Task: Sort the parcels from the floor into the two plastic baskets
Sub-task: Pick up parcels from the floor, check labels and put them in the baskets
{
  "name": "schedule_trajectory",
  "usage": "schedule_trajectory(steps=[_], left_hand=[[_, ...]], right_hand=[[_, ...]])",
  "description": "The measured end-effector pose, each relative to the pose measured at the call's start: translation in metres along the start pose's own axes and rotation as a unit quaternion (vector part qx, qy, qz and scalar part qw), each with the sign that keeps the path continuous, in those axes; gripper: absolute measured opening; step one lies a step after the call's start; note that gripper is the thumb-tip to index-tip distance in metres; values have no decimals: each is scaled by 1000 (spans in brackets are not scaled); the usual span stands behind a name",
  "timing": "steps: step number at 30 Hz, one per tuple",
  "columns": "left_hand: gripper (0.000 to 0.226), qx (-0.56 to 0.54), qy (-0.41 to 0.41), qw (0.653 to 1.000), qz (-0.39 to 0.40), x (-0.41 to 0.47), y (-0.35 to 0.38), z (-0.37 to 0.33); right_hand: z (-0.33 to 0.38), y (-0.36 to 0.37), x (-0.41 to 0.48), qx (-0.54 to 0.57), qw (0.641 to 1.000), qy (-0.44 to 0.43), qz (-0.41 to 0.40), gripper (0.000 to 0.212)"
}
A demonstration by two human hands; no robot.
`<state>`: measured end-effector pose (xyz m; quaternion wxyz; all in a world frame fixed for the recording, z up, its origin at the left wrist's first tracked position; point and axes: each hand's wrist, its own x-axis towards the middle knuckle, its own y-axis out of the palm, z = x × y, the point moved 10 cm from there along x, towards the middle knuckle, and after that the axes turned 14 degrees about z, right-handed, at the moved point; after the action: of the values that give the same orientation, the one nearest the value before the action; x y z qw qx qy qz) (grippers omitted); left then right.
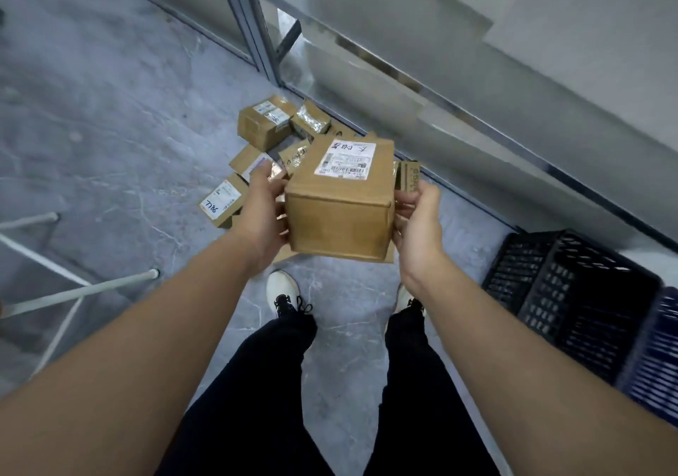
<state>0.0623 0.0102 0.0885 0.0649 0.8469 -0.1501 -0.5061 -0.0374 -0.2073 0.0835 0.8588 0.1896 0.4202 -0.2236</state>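
Observation:
I hold a brown cardboard parcel (339, 215) with a white shipping label on top, lifted above the floor in front of me. My left hand (262, 215) grips its left side and my right hand (418, 222) grips its right side, fingers curled round the edges. Beyond it, several more cardboard parcels (262, 126) lie in a pile on the grey floor by the wall. A black plastic basket (572, 284) stands on the floor at the right, and the edge of a blue plastic basket (656, 358) shows beside it at the frame's right border.
My feet in white shoes (284, 294) stand just behind the pile. White metal legs of a rack or stand (77, 292) cross the floor at the left. A glass partition with a metal frame (257, 35) runs along the wall behind the parcels.

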Motion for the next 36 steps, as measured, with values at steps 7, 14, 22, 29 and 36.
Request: schedule_trajectory(steps=[7, 14, 22, 29, 36], left_hand=[[51, 61, 34, 995, 66, -89, 29, -65], [52, 66, 98, 989, 89, -197, 69, -134], [48, 91, 285, 947, 114, -337, 160, -191], [32, 120, 406, 894, 143, -460, 237, -220], [41, 156, 488, 848, 138, -558, 275, -238]], right_hand=[[66, 22, -92, -3, 998, -55, -21, 57], [167, 44, -205, -27, 987, -161, 7, 52], [270, 40, -336, -93, 951, -290, 54, 56], [337, 12, -450, -99, 913, -386, 83, 67], [376, -3, -538, -69, 878, -465, 92, 62]])
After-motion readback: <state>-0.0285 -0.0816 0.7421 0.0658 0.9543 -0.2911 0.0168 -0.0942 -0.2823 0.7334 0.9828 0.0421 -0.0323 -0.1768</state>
